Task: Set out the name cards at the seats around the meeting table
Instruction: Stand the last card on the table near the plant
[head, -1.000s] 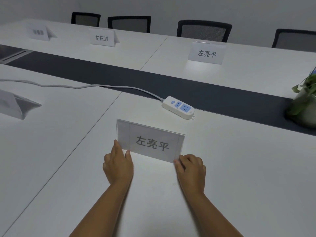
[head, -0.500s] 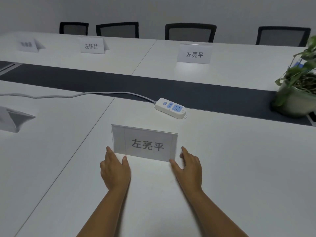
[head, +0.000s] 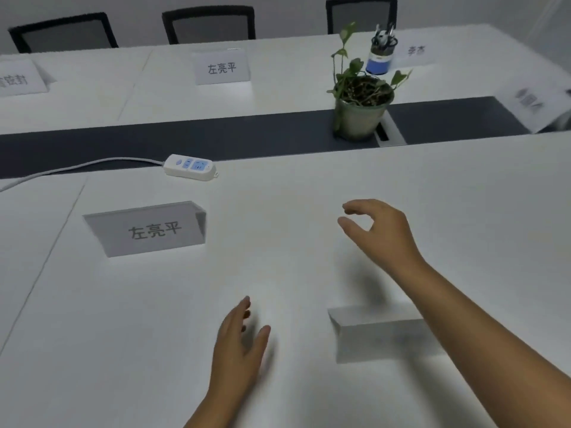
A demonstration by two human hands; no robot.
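Note:
A clear tent-shaped name card (head: 148,230) with dark characters stands on the white table (head: 293,196) at my left, free of both hands. My left hand (head: 239,341) hovers low over the table, empty, fingers apart. My right hand (head: 378,230) is stretched forward to the right, fingers curled and apart, holding nothing. A second card (head: 377,332) lies near the table edge beneath my right forearm; its face is blurred. Across the table stand more name cards: one at far left (head: 18,78), one matching card (head: 222,67), one at far right (head: 415,52).
A white power strip (head: 190,167) with its cable lies beside the dark centre strip (head: 247,137). A potted plant (head: 360,100) and a pen holder (head: 381,52) stand to the right. Another card (head: 531,108) sits at the right end. Black chairs (head: 208,24) line the far side.
Both hands have let go of the name card, which now stands alone at my left. My view has swung right; the right hand has reached forward to the right.

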